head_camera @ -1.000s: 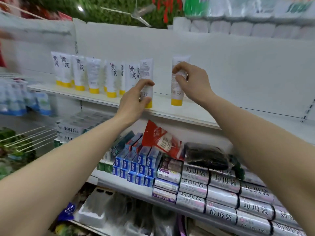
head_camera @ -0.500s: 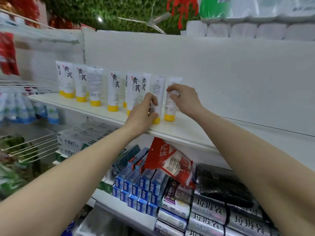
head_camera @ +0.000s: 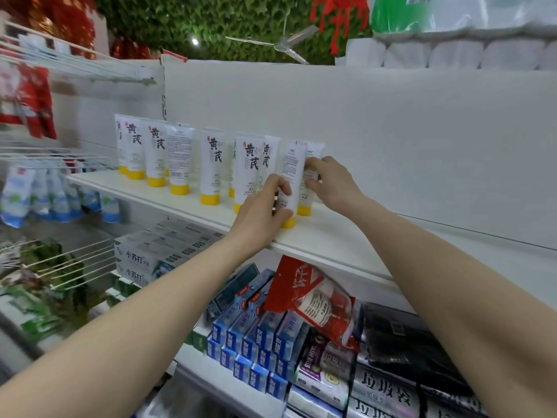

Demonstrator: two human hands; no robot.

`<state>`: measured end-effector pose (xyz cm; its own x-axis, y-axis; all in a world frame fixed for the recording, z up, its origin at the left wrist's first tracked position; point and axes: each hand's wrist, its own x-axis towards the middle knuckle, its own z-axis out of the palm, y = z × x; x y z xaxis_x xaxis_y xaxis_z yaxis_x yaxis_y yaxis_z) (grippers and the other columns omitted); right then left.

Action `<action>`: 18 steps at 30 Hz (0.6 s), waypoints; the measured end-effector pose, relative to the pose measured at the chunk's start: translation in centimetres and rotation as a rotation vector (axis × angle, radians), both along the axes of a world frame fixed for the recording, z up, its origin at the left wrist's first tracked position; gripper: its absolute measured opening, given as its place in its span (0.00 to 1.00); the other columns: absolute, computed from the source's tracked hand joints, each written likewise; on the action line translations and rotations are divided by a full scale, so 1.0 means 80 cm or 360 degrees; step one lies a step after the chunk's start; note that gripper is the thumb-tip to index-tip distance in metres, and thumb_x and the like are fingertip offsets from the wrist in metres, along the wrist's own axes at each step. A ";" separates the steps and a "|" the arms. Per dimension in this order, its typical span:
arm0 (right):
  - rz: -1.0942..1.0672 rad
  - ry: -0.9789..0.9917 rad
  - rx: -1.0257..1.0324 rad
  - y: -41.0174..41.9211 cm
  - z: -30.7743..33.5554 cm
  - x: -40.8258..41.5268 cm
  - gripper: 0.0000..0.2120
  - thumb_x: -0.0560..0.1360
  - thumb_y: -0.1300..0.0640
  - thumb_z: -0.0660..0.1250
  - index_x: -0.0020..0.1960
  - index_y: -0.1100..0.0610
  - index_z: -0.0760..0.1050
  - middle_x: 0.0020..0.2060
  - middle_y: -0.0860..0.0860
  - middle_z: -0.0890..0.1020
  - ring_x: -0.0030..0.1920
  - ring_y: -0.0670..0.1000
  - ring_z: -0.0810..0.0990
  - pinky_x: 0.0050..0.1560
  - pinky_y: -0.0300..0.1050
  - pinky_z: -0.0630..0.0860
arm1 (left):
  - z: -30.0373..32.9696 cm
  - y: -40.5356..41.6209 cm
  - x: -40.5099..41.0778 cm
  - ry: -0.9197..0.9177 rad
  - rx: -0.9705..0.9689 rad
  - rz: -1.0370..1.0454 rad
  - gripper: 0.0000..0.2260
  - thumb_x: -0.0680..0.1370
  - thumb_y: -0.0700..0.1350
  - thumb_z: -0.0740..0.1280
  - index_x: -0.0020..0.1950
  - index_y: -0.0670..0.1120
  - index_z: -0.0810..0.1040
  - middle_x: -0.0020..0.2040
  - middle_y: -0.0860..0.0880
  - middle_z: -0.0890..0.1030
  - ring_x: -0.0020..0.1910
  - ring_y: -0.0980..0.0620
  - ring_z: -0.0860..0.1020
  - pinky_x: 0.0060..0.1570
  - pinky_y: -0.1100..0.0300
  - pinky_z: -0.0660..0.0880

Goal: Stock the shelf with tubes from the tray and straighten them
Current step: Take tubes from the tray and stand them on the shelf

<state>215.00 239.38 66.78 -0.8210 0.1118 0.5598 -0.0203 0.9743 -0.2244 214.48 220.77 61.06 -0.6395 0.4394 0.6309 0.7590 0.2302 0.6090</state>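
Both hands grip the two rightmost tubes, upright on their yellow caps at the shelf's (head_camera: 316,236) near edge: left hand (head_camera: 262,212) around the nearer tube (head_camera: 291,176), right hand (head_camera: 334,185) pinching the farther tube (head_camera: 313,152) just beside it.

Back panel: plain white flat board (head_camera: 391,140) behind the shelving.
Ceiling above the panel: dense green artificial leaf covering (head_camera: 187,22), grey bladed ceiling fan (head_camera: 283,45), small bright round lamp (head_camera: 195,41).
Left of the panel: white wire racks (head_camera: 75,63).
Right above the panel: red hanging strips (head_camera: 337,22).
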 end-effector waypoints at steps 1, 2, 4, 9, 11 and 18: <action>0.0012 0.0009 -0.0009 0.000 -0.001 0.004 0.18 0.78 0.58 0.62 0.66 0.48 0.71 0.56 0.53 0.73 0.56 0.56 0.75 0.56 0.46 0.71 | 0.000 0.000 0.001 -0.0002 0.0012 0.0001 0.13 0.75 0.41 0.68 0.53 0.53 0.66 0.51 0.48 0.79 0.47 0.46 0.80 0.49 0.43 0.77; 0.0017 0.0024 -0.0007 0.000 -0.001 0.010 0.18 0.78 0.58 0.62 0.67 0.47 0.70 0.57 0.54 0.73 0.56 0.56 0.75 0.58 0.47 0.71 | -0.001 -0.001 0.002 -0.0002 0.0025 -0.0001 0.13 0.75 0.41 0.68 0.53 0.52 0.67 0.52 0.52 0.78 0.48 0.49 0.80 0.50 0.45 0.77; 0.0000 0.0055 0.0025 -0.001 -0.001 0.024 0.20 0.78 0.57 0.61 0.69 0.47 0.68 0.60 0.54 0.72 0.57 0.56 0.75 0.58 0.46 0.70 | -0.002 -0.003 0.003 0.0036 0.0040 0.0008 0.14 0.75 0.42 0.69 0.56 0.51 0.67 0.55 0.55 0.76 0.52 0.52 0.79 0.53 0.47 0.77; -0.0153 0.0105 0.0273 -0.007 0.000 0.077 0.21 0.81 0.57 0.58 0.73 0.49 0.64 0.67 0.54 0.69 0.59 0.58 0.74 0.59 0.52 0.72 | -0.007 -0.014 0.012 0.0229 -0.0025 0.0176 0.20 0.76 0.44 0.68 0.67 0.50 0.67 0.65 0.52 0.73 0.63 0.51 0.72 0.60 0.52 0.71; -0.0196 0.0114 0.0368 -0.012 -0.004 0.102 0.20 0.81 0.55 0.57 0.73 0.50 0.64 0.67 0.54 0.69 0.59 0.57 0.74 0.58 0.54 0.73 | -0.008 -0.021 0.023 0.0299 -0.0088 0.0228 0.23 0.77 0.43 0.67 0.71 0.48 0.65 0.69 0.49 0.70 0.67 0.49 0.69 0.62 0.55 0.68; -0.0323 0.0124 0.0590 -0.038 -0.036 0.200 0.20 0.81 0.53 0.57 0.72 0.53 0.66 0.65 0.56 0.72 0.60 0.59 0.73 0.58 0.54 0.72 | -0.019 -0.045 0.086 0.0435 -0.0209 0.0216 0.25 0.78 0.43 0.67 0.74 0.47 0.63 0.72 0.47 0.68 0.71 0.47 0.66 0.66 0.52 0.65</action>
